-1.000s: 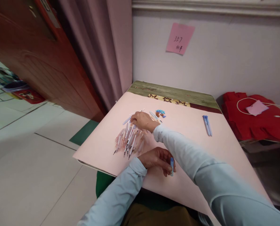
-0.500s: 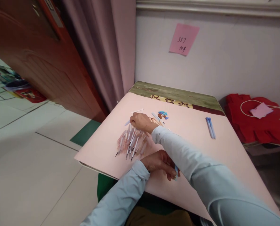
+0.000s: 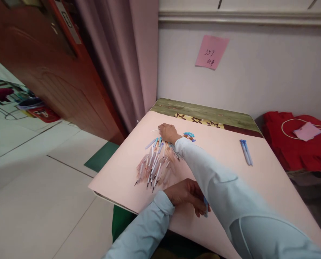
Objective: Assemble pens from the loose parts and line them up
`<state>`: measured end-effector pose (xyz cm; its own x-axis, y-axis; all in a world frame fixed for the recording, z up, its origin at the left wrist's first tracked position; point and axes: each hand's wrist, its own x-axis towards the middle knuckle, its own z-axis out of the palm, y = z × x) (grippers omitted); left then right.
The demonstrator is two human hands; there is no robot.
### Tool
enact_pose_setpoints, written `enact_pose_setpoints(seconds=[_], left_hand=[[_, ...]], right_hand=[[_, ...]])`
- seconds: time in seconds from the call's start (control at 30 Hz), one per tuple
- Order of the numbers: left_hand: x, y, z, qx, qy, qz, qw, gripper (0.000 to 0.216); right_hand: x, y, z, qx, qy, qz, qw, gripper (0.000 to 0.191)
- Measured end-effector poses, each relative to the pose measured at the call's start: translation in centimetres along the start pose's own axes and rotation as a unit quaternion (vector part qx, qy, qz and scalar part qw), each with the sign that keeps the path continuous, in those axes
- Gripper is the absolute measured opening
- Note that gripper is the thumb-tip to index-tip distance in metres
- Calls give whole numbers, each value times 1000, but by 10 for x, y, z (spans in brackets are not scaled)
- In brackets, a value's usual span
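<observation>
My left hand (image 3: pixel 188 196) is near the table's front edge, its fingers closed around a light blue pen part (image 3: pixel 206 207); my right sleeve hides some of it. Stretched across to the far side of the pile, my right hand (image 3: pixel 168 132) has its fingers pinched at the end of a thin white pen refill (image 3: pixel 155 130). Below it lies a pile of pen parts (image 3: pixel 155 165), with clear barrels, dark-tipped refills and blue and orange pieces. Small blue and brown pen toppers (image 3: pixel 189 136) sit just right of that hand.
Two blue pens (image 3: pixel 246 152) lie side by side on the right of the pink-covered table (image 3: pixel 219 158). Red cloth (image 3: pixel 281 144) with a white cable and pink note is beyond the right edge. A brown door (image 3: pixel 55 64) and curtain (image 3: pixel 122 54) stand at left.
My right hand has moved away from me and slightly right, from above the pile to the white refill, uncovering blue and orange parts. My left hand still holds the blue part. The view has shifted slightly.
</observation>
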<state>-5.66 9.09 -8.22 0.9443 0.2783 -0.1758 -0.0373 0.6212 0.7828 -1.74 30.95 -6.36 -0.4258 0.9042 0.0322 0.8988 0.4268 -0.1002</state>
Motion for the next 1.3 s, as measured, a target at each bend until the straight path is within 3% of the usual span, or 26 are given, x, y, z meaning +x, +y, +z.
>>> enact_pose_setpoints(seconds=[0.27,0.63,1.0,1.3], left_hand=[[1,-5,-5,-16,-5,1,1000,43],[1,-8,-7,-31,-12,13,999,42],[1,-3,-4,-12,3,8,1000,45],[1,-3,-2,0,19,23,1000,44]], right_hand=[[26,4,14,-30,-12,-46,998,30],[7,36,-11,-78,-71,-124,987,22],[-20,56,-33,-101,-141,-61,983,24],[-23,47,-38,-116,-140,-95,979,21]])
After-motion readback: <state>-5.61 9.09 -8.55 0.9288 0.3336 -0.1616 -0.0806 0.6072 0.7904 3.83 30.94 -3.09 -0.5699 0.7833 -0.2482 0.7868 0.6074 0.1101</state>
